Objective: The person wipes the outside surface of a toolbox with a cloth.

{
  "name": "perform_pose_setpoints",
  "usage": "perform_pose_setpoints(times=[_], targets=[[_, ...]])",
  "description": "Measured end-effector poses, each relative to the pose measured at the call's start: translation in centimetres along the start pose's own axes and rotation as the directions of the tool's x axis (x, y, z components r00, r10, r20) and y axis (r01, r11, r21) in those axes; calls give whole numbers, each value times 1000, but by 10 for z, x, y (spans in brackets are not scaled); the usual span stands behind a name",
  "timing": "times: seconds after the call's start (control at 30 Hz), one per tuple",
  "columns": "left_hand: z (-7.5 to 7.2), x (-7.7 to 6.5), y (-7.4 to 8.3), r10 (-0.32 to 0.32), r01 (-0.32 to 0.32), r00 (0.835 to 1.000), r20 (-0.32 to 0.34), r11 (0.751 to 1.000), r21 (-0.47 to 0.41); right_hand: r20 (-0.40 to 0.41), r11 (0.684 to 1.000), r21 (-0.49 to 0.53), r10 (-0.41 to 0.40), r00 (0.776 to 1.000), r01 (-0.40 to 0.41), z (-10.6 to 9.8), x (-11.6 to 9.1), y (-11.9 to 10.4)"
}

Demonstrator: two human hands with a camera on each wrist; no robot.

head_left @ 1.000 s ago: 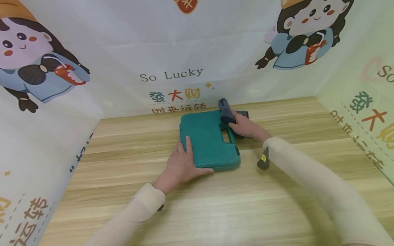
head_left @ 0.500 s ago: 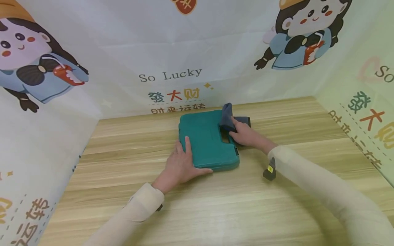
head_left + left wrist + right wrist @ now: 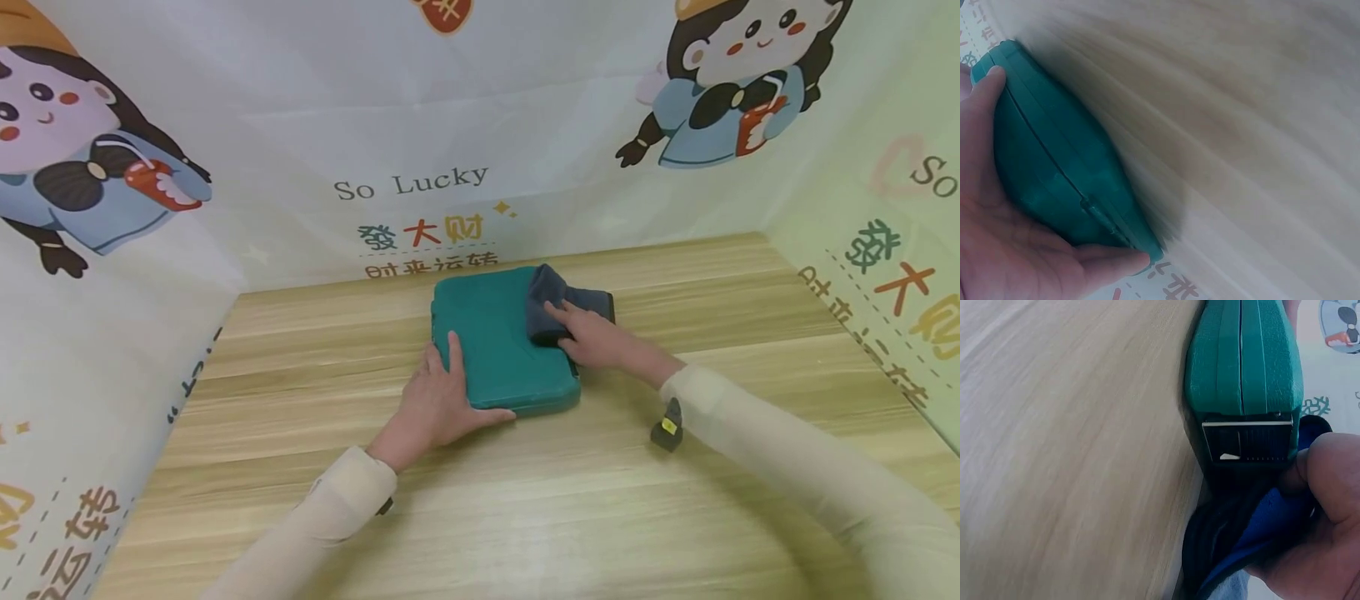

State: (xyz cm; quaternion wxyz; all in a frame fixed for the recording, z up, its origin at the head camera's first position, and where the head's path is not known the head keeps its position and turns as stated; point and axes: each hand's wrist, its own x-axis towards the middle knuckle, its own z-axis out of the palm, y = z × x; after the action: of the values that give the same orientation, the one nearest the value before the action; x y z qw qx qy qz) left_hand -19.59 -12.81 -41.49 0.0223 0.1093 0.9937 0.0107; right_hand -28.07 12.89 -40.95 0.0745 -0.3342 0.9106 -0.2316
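A teal plastic carrying case (image 3: 502, 342) lies flat on the wooden table. My left hand (image 3: 435, 404) holds its near left corner, thumb along the front side and fingers at the left side and top. In the left wrist view, that hand (image 3: 1016, 244) spans the side of the case (image 3: 1054, 150). My right hand (image 3: 596, 333) holds a folded dark blue-grey cloth (image 3: 545, 304) against the handle side, hiding the handle opening. The right wrist view shows the cloth (image 3: 1272, 519) with a bright blue inner face and black edging, below the case's black latch (image 3: 1250, 442).
The pale wooden table (image 3: 525, 508) extends around the case. A white printed sheet (image 3: 420, 108) with cartoon figures and lettering rises behind the table and along both sides. A small dark device (image 3: 667, 429) hangs at the right wrist.
My right hand and the cloth have moved a little toward me along the case's handle side. The cloth now covers the handle opening. The left hand stays on the corner.
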Motion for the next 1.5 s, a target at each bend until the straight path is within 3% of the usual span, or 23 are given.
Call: perform_pose_setpoints(times=[0.37, 0.63, 0.83, 1.07, 1.5], targets=[[-1, 0, -1, -11, 11, 1000, 8, 1000, -2, 15, 992, 120, -33, 999, 31, 1, -16, 9], [-3, -1, 1, -25, 25, 1000, -4, 1000, 13, -83, 987, 163, 4, 997, 10, 13, -32, 3], [-2, 1, 1, -30, 30, 1000, 1, 999, 18, -160, 962, 271, 70, 985, -25, 22, -41, -6], [-2, 0, 1, -31, 32, 999, -14, 999, 16, -192, 928, 363, 158, 968, -80, 28, -53, -19], [0, 0, 0, -32, 32, 999, -18, 999, 1, -247, 922, 379, 181, 952, -77, 35, -64, -30]])
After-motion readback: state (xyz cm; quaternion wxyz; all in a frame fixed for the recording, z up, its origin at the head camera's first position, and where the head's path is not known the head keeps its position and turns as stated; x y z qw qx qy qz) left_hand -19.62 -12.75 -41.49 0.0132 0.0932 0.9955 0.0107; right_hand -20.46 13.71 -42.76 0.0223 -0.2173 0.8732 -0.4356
